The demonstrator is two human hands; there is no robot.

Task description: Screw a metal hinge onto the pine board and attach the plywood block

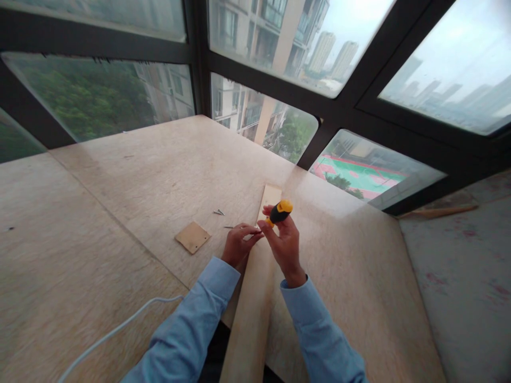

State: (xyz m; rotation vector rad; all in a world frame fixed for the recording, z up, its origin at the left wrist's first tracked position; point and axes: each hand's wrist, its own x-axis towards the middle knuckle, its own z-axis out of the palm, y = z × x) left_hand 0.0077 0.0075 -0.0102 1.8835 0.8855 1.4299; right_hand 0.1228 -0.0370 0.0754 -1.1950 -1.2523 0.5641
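Observation:
My right hand (284, 242) is wrapped round a screwdriver (280, 211) with a yellow and black handle, tilted with its handle end up. Its tip is hidden by my fingers. Beneath it a long pale wooden board (251, 303) runs from the table's front edge toward the windows. My left hand (240, 243) rests at the board's left side, thumb and forefinger pinched together just under the screwdriver. Whatever small thing they hold is too small to make out. A thin screw-like piece (228, 227) shows beside my left knuckles.
Loose screws (219, 212) lie left of the board. Near them is a square brown wooden piece (193, 237) with small holes. A white cable (120, 329) curves over the table (120, 202) at lower left. Dark-framed windows (263, 114) border the far side.

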